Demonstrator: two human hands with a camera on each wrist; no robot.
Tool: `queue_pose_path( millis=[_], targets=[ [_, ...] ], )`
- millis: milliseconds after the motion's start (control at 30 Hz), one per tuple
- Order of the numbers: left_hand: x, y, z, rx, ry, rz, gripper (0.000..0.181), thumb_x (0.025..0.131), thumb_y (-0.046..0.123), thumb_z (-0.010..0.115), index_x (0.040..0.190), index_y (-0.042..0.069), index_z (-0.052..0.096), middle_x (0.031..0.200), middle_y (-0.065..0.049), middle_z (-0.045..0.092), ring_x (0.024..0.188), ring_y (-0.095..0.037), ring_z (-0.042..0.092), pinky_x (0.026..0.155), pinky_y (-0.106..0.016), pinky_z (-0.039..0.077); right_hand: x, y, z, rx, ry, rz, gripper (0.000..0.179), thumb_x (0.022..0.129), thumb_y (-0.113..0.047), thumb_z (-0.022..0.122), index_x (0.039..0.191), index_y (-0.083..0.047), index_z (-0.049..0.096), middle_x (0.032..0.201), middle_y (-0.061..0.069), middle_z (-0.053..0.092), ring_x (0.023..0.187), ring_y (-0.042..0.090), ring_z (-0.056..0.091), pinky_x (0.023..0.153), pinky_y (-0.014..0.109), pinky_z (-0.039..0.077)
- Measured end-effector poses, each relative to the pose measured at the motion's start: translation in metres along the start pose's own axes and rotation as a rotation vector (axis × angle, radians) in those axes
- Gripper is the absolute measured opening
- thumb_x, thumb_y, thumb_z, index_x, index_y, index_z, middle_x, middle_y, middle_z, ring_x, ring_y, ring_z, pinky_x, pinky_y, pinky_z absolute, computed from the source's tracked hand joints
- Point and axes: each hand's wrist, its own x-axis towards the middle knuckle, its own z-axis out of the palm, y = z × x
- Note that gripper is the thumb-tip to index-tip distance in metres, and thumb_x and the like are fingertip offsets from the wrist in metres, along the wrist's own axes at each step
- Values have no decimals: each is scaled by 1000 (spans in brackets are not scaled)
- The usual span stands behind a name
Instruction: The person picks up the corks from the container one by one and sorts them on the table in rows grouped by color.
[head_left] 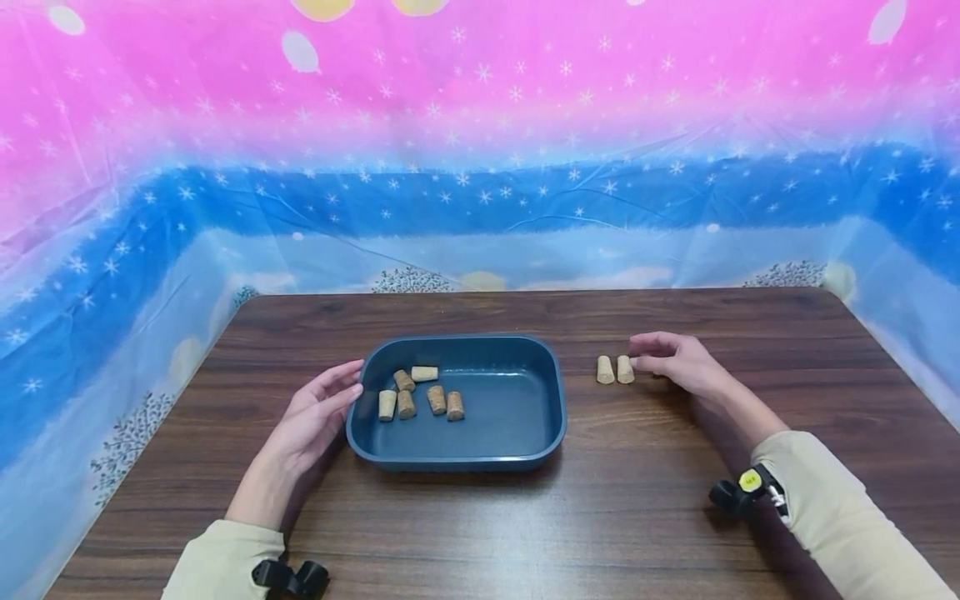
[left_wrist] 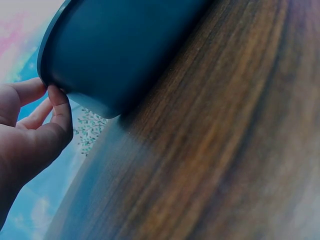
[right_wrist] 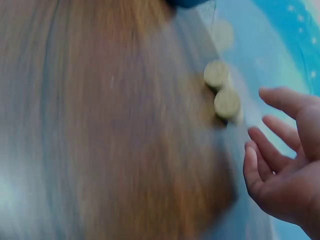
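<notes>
A dark blue rectangular dish [head_left: 510, 417] stands on the table. Several tapered corks [head_left: 406, 405] lie in its left half, some upright and others on their sides. At the dish's left rim, my left hand [head_left: 311, 417] pinches the edge between thumb and fingers, seen closer as the left hand [left_wrist: 37, 135] in the left wrist view. To the right of the dish, two pale corks [head_left: 605, 370] stand side by side. My right hand [head_left: 682, 362] is just right of them, and in the right wrist view its fingers [right_wrist: 270, 147] are spread, holding nothing, apart from the corks [right_wrist: 227, 103].
The brown wood-grain table [head_left: 622, 517] carries everything. Behind it and along both sides hangs a pink and blue snowflake-patterned cloth [head_left: 480, 192]. Each sleeve bears a small black camera mount, such as the right mount [head_left: 731, 497].
</notes>
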Motion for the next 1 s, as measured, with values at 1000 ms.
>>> queue_pose_path(
  millis=[1000],
  targets=[
    [1, -1, -1, -13, 1, 11, 36, 97, 8, 58, 132, 4, 51, 116, -6, 49, 104, -13, 55, 90, -22, 47, 16, -172, 146, -9, -270, -306, 39, 89, -9, 69, 127, -1, 60, 124, 15, 62, 111, 22, 59, 89, 36, 50]
  ],
)
